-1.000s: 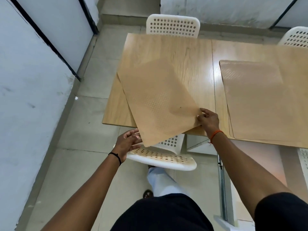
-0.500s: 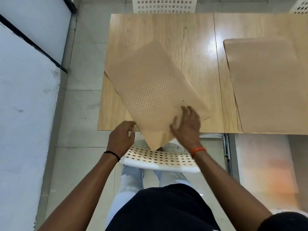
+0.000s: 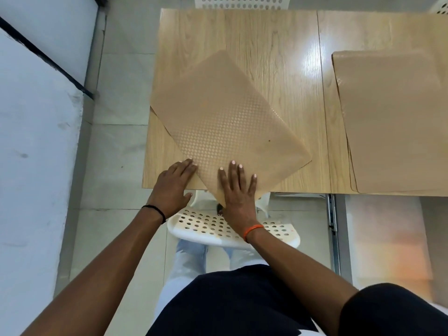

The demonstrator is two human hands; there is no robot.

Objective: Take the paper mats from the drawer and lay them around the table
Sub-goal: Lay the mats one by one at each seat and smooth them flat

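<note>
A tan paper mat (image 3: 225,117) lies askew on the left half of the wooden table (image 3: 266,40), its near corner hanging past the table's front edge. My right hand (image 3: 238,187) presses flat on that near corner with spread fingers. My left hand (image 3: 173,185) lies open at the table's front edge, its fingertips touching the mat's left edge. A stack of paper mats (image 3: 397,122) lies on the right half of the table.
A white perforated chair (image 3: 218,229) stands tucked under the table right in front of me. Another white chair (image 3: 242,2) stands at the far side. A white wall (image 3: 36,166) runs along the left, with tiled floor between it and the table.
The mat has come down from being held at its edges to lying on the table. My right hand moved onto its near corner and flattened; my left hand moved up to the mat's left edge.
</note>
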